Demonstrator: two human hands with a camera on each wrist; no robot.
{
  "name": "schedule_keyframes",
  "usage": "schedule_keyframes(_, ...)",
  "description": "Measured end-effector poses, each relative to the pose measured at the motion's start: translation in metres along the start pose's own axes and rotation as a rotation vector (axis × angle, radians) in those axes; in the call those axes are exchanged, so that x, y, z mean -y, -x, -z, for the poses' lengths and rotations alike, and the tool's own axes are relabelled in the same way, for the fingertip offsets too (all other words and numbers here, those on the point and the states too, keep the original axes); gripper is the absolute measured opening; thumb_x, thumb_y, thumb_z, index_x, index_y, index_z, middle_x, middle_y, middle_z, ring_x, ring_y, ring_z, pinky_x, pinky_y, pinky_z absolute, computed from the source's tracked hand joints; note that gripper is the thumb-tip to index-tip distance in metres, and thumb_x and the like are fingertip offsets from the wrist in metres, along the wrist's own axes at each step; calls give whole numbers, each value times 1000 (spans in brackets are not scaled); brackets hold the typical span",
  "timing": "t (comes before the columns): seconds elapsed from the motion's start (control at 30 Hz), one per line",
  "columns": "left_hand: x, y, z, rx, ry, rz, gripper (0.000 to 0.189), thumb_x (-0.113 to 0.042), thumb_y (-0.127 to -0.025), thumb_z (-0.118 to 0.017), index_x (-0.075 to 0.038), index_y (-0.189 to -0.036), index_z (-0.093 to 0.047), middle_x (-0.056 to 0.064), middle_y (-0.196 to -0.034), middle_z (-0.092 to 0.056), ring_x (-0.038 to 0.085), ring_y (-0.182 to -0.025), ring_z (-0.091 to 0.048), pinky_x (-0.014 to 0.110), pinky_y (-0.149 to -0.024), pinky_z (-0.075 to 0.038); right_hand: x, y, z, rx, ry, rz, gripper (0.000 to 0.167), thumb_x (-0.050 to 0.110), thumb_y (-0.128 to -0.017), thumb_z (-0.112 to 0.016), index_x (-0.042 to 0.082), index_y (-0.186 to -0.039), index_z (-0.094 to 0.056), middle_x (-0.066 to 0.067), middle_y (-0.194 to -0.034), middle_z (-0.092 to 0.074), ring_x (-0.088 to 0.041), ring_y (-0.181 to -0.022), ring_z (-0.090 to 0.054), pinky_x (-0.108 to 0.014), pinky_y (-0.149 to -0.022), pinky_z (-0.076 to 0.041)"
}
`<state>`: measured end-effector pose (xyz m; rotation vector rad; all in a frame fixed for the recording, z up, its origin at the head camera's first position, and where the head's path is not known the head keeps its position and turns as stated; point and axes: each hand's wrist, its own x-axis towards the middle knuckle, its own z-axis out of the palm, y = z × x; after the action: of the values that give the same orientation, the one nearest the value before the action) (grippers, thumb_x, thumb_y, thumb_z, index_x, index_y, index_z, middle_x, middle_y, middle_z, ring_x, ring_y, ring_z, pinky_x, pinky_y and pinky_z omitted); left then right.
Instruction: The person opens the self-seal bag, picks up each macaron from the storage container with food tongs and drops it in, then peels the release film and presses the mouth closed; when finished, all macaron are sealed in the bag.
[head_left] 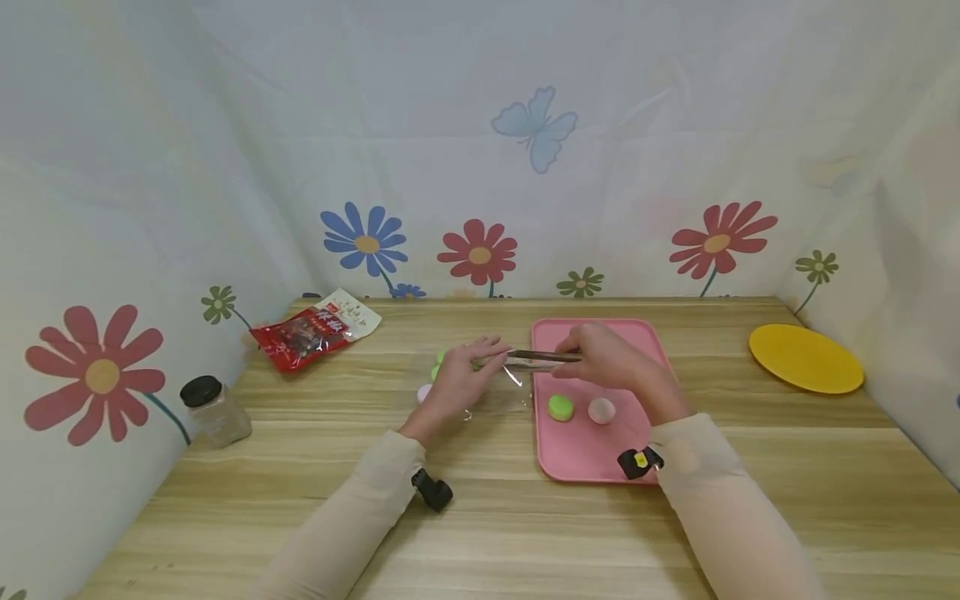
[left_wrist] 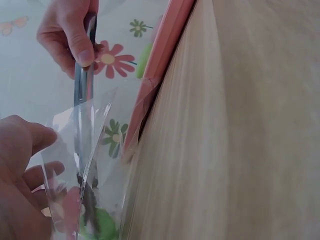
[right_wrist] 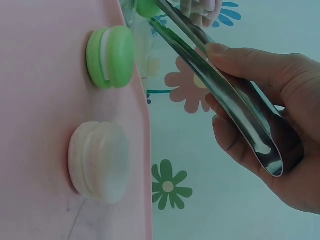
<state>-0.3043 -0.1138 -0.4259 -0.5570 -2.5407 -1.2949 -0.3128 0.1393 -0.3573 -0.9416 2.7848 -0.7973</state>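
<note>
Tabletop (head_left: 517,525) bears an illegibly lettered red packet (head_left: 309,333); left grip (head_left: 459,375) pinches clear packaging (head_left: 502,398), right grip (head_left: 607,360) clasps tongs (right_wrist: 227,102)

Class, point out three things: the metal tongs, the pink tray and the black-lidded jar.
Metal tongs (right_wrist: 227,101), right wrist view: one arm.
Pink tray (head_left: 583,452), head view: bare near part.
Black-lidded jar (head_left: 219,421), head view: body.

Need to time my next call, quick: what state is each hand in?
Left hand: closed, holding the clear plastic package.
Right hand: closed, gripping the metal tongs.
</note>
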Motion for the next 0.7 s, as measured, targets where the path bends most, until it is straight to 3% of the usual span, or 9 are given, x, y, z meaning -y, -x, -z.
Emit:
schedule_keyframes(0.3,3,-1,2,-3,14,-18,29,-28,-100,-64,-14,-124,-72,5,-142,-57,22,-139,-44,44,-114,-33,-2,7,6,-37,56,32,25,15,-84,-83,4,-106,-78,-1,-89,-67,-16,-77,-58,-31,-68,-53)
schedule_keyframes(0.5,4,-2,2,-6,18,-32,27,-26,-100,-64,-14,-123,-73,4,-141,-58,21,-139,-44,43,-114,-34,-3,15,13,-22,70,-7,27,16,-83,-84,5,-107,-78,0,-89,-66,-16,-79,-60,-30,-70,-55)
schedule_keyframes(0.7,3,-2,3,-9,17,-46,28,-23,-100,-64,-9,-123,-73,7,-141,-58,24,-138,-45,44,-114,-35,-5,18,15,-45,54,45,22,12,-84,-82,3,-104,-78,-1,-86,-66,-16,-77,-61,-30,-68,-56)
